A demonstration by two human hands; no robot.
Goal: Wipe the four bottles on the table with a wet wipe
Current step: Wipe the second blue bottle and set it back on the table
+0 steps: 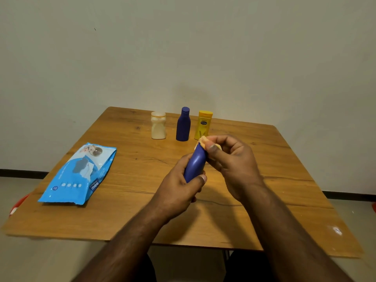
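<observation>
Left hand [179, 192] has its grip clamped on a blue bottle [194, 163] tilted above the table [130, 159]; right hand [230, 159] pinches a wipe [203, 141] on its top. Beyond it stand three bottles [182, 125]; wipe pack [79, 174] lies left

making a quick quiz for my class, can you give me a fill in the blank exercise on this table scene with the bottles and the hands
1. The left hand grips a dark blue plastic bottle while the right hand rubs its top with a ____.
2. ____ bottles stand upright at the far side of the wooden table.
3. Of those, the yellow plastic bottle stands farthest ____.
4. The light blue wipes packet lies on the table's ____ side.

Missing words: wipe; three; right; left
</observation>
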